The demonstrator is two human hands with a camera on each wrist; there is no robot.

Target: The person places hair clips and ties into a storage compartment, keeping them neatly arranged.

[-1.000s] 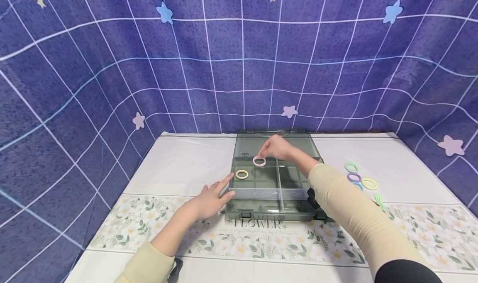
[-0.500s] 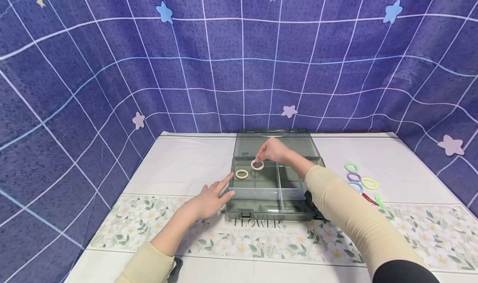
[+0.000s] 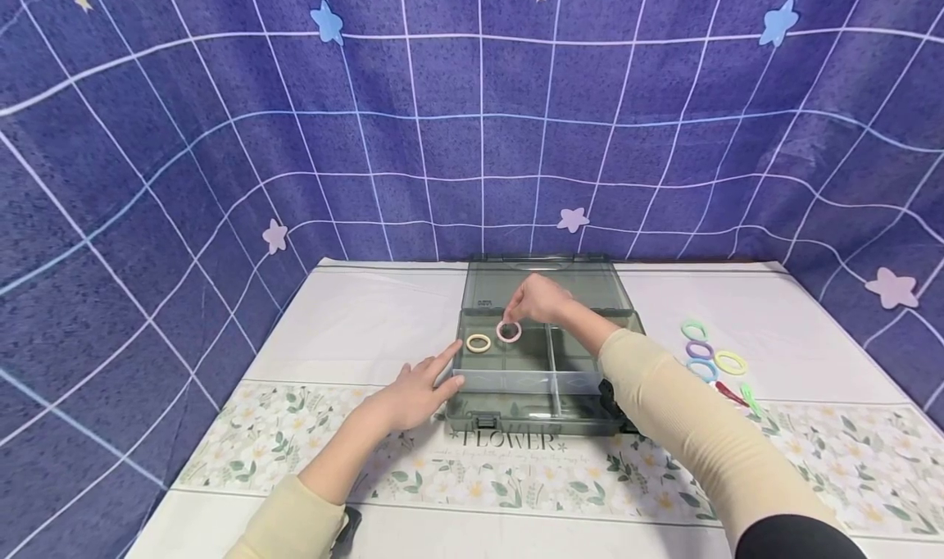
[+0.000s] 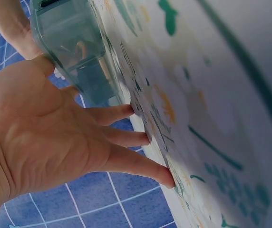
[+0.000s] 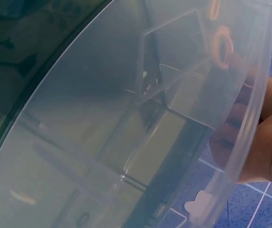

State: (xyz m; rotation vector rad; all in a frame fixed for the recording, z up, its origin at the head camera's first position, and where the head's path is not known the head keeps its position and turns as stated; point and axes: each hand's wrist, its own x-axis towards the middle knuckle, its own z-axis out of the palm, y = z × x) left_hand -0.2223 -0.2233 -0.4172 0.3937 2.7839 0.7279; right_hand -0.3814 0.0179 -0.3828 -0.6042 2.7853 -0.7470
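Nearest the viewer, the left sleeve point(image 3: 291, 518) and the right sleeve point(image 3: 686, 395), both cream, reach in over a white tablecloth point(image 3: 472, 534) printed with a floral band and the lettering "FLOWER". Beyond the lettering stands the case point(image 3: 524, 426), translucent grey-green, its front wall toward the viewer and its interior partitioned. The left hand point(image 3: 416, 395) lies at the case's left side, fingers apart and gripping nothing; the index finger and thumb reach the case's edge, and in the left wrist view the other fingertips meet the cloth. Well to the right of the case, from near to far, lie a slender green item point(image 3: 751, 400), a slender red item point(image 3: 730, 393), a blue ring point(image 3: 703, 379), a yellow ring point(image 3: 732, 373), a purple ring point(image 3: 701, 358) and a mint ring point(image 3: 696, 339). Within the case, behind a pale divider point(image 3: 509, 382), the rear left compartment contains the cream ring point(image 3: 478, 351). Just right of it, and apart from it, is the pink ring point(image 3: 509, 341), pinched at its far edge between the fingertips of the right hand point(image 3: 538, 298); whether it touches the compartment floor cannot be told. Farther back lies the lid point(image 3: 586, 284), and behind the table hangs a blue-violet curtain point(image 3: 442, 149) with pale grid lines and stars.
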